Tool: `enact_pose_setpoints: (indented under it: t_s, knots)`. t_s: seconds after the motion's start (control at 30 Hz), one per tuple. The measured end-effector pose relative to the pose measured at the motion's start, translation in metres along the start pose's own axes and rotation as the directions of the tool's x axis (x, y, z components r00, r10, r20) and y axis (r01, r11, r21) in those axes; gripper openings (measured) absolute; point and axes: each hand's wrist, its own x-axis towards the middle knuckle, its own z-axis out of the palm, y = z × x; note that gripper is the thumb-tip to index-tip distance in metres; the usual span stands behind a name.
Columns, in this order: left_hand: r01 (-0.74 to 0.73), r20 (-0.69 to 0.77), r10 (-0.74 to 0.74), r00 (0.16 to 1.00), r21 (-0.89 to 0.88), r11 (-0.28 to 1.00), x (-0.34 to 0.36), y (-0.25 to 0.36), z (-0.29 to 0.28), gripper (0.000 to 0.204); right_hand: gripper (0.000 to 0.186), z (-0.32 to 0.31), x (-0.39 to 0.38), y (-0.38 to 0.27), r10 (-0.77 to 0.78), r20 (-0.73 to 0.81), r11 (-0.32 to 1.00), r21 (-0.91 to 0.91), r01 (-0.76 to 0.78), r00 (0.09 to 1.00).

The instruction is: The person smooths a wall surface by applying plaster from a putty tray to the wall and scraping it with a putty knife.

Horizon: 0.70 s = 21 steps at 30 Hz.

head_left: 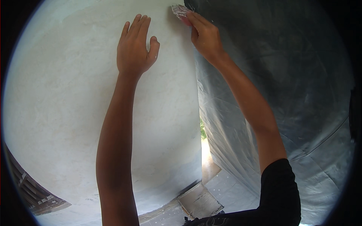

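Observation:
My left hand (134, 49) lies flat with fingers stretched out on or just over a pale, smooth wall (75, 94); whether it touches cannot be told. Near the wall's right edge, at the top of the view, my right hand (207, 37) pinches what looks like a paintbrush (181, 12). Its ragged head is streaked with white, and a reddish part shows by my fingers. The head points left, at the wall's edge; the rest is hidden in my grip.
A grey plastic sheet (294, 67) hangs along the right, behind my right arm. Daylight and green leaves (203, 130) show between it and the wall. A square, whitish-smeared board or block (200, 200) is below. Dark brown slats (34, 188) show at lower left.

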Motion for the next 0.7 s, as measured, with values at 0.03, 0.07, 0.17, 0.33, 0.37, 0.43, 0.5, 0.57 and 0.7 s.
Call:
enact_pose_setpoints:
  t_s: [0.03, 0.07, 0.17, 0.33, 0.37, 0.43, 0.5, 0.57, 0.7]
  knots:
    - [-0.003, -0.002, 0.003, 1.0, -0.004, 1.0, 0.001, 0.001, 0.001, 0.05, 0.043, 0.003, -0.006, 0.001, -0.001, 0.001, 1.0, -0.002, 0.001, 1.0]
    - [-0.005, 0.01, 0.005, 1.0, 0.01, 1.0, -0.002, -0.003, -0.002, 0.05, 0.047, 0.015, -0.016, -0.003, -0.027, 0.051, 0.998, -0.051, 0.029, 0.998]
    - [-0.005, -0.007, 0.005, 1.0, -0.004, 1.0, -0.001, -0.001, 0.001, 0.05, 0.052, 0.014, -0.041, -0.006, -0.054, 0.129, 0.988, -0.139, 0.072, 0.99]
    - [-0.023, -0.017, 0.023, 1.0, 0.025, 0.999, -0.001, -0.005, 0.001, 0.048, 0.053, -0.005, -0.068, -0.027, -0.032, 0.208, 0.991, -0.122, 0.058, 0.978]
    - [-0.039, -0.031, 0.041, 0.999, 0.051, 0.998, -0.001, -0.007, 0.001, 0.047, 0.046, -0.011, -0.069, -0.032, -0.002, 0.187, 0.999, -0.044, 0.011, 0.982]
    - [-0.03, -0.027, 0.031, 0.999, 0.04, 0.999, -0.003, -0.008, 0.003, 0.047, 0.038, -0.023, -0.063, -0.034, 0.03, 0.167, 0.999, 0.035, -0.036, 0.986]
    - [-0.017, -0.022, 0.018, 1.0, 0.034, 0.999, -0.003, -0.006, 0.003, 0.047, 0.021, -0.041, -0.053, -0.03, 0.526, 0.32, 0.706, 0.352, -0.615, 0.788]
    - [-0.02, -0.025, 0.021, 0.999, 0.041, 0.999, -0.001, -0.004, 0.003, 0.046, 0.017, -0.039, -0.043, -0.015, 0.559, 0.258, 0.659, 0.439, -0.611, 0.788]
    - [-0.033, -0.03, 0.034, 0.999, 0.048, 0.998, -0.001, -0.005, 0.002, 0.046, 0.017, -0.028, -0.028, 0.006, 0.584, 0.167, 0.664, 0.465, -0.585, 0.795]
